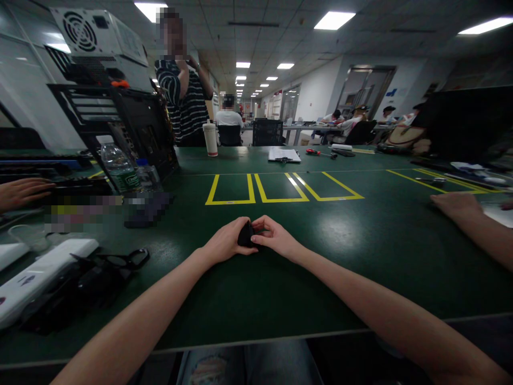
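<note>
A small black object [245, 235] with a rounded edge sits between my hands, just above or on the green table; its kind cannot be made out. My left hand [225, 238] wraps around its left side, thumb below and fingers above. From the right, my right hand [277, 236] has its bent fingertips and thumb pressed against the same object. Part of it is hidden behind the fingers. Both forearms reach in from the table's near edge.
Yellow tape outlines [284, 200] lie beyond my hands, with a clipboard [284, 155], screwdriver [316, 152] and cup [210, 139] further back. Left are a power strip [48, 272], black glasses [138, 259], bottle [116, 163] and computer case [148, 120]. Other people's hands rest at both sides.
</note>
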`<control>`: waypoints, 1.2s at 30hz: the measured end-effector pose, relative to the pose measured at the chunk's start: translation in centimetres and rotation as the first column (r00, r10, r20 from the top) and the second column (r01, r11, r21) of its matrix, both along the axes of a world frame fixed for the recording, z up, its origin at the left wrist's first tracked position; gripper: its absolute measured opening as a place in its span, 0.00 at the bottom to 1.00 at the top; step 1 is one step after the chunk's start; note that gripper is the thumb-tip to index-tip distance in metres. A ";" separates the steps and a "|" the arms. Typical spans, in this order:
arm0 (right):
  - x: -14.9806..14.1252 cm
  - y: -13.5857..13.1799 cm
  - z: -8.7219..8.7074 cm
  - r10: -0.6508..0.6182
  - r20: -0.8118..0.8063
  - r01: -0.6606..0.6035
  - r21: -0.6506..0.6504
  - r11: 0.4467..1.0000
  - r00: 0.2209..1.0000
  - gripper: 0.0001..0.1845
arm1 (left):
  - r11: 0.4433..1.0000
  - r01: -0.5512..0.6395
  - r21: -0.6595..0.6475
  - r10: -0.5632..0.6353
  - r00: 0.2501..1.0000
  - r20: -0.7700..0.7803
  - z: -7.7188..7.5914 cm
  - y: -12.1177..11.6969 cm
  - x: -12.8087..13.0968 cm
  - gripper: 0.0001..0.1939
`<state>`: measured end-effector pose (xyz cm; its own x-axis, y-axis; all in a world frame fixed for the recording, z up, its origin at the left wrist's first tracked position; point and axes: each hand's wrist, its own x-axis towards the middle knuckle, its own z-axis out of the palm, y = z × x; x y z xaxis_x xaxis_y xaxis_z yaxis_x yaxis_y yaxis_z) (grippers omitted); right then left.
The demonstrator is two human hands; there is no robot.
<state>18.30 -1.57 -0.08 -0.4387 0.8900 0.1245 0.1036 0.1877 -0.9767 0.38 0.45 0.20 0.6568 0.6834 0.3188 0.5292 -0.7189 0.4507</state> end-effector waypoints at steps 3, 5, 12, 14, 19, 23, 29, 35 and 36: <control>0.1 0.1 0.0 0.021 0.011 -0.020 -0.022 1.000 1.000 0.18 | 1.000 0.008 0.024 -0.008 1.000 -0.005 -0.1 0.1 -0.1 0.29; 0.2 0.1 0.0 0.033 0.002 -0.033 -0.025 0.999 0.999 0.18 | 0.999 0.011 0.041 -0.010 1.000 -0.010 -0.2 0.1 -0.1 0.29; 0.2 0.0 0.2 0.021 -0.014 -0.022 -0.043 0.999 1.000 0.15 | 0.998 0.018 0.060 -0.017 1.000 -0.017 -0.1 0.0 -0.1 0.30; 0.2 0.0 0.3 0.012 0.009 -0.011 -0.070 0.997 1.000 0.16 | 0.998 0.020 0.054 -0.019 1.000 -0.011 -0.1 0.0 -0.1 0.30; 0.2 -0.1 0.7 0.037 0.061 -0.031 -0.094 0.995 0.997 0.17 | 0.999 0.024 0.047 -0.023 0.999 -0.022 0.2 -0.2 -0.2 0.28; 0.3 -0.5 0.9 0.051 0.064 -0.050 -0.028 0.998 0.997 0.18 | 0.999 0.016 0.045 -0.015 0.999 -0.037 0.5 -0.5 -0.2 0.27; 0.1 -0.9 0.6 0.016 -0.008 -0.016 -0.026 1.000 1.000 0.14 | 0.997 0.045 0.065 -0.042 0.998 -0.040 1.0 -0.9 -0.2 0.26; 0.2 -0.7 0.6 0.009 0.010 -0.009 -0.011 1.000 1.000 0.17 | 0.995 0.069 0.069 -0.066 0.997 -0.046 1.5 -1.2 -0.3 0.26; 0.2 -0.6 0.6 0.016 0.016 -0.016 -0.002 1.000 1.000 0.16 | 0.994 0.075 0.077 -0.072 0.996 -0.046 1.5 -1.1 -0.4 0.26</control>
